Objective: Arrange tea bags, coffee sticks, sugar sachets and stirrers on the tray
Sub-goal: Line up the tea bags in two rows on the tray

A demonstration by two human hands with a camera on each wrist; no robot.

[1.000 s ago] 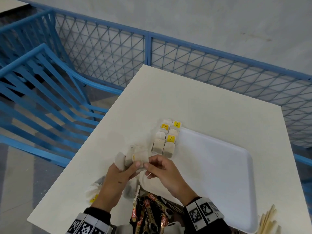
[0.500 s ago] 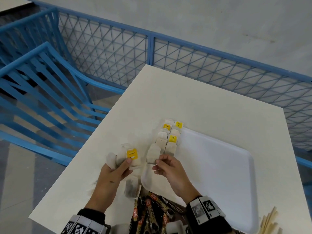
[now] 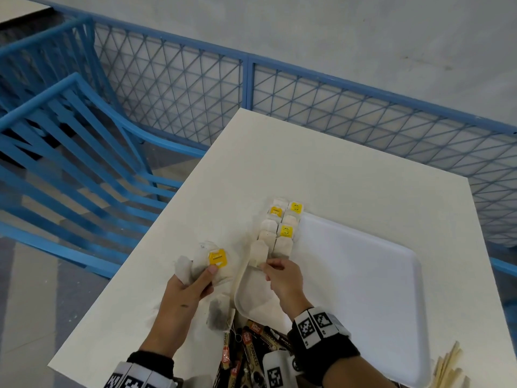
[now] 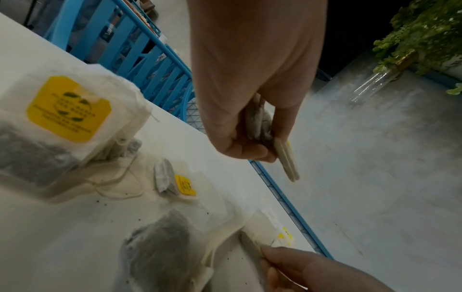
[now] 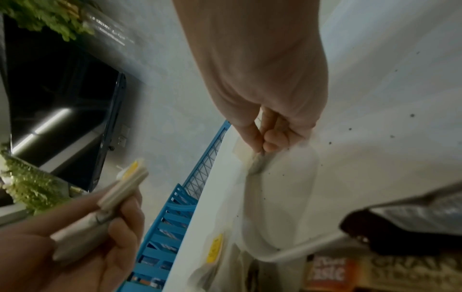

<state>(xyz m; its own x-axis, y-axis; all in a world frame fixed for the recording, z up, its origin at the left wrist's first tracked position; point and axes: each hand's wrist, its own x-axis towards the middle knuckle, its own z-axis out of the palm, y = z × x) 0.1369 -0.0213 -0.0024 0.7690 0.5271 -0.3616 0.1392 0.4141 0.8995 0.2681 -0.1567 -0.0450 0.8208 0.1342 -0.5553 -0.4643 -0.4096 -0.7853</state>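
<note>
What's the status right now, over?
Left hand grips spare tea bags. Right hand pinches one tea bag at tray edge. Nothing blocking.

Café terrace: blue railing (image 3: 251,79), table (image 3: 335,169)

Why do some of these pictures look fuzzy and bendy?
Head view: sharp, but the wide lens bends the blue fence and the tray edges. Left wrist view: the big yellow-tagged tea bag is too close and blurry. Right wrist view: dim, and the coffee sticks are smeared out of focus.

tray (image 3: 363,275) right part bare, open to reach; left edge blocked by tea bags (image 3: 279,228); coffee sticks (image 3: 251,348) apparently crowd near edge
</note>
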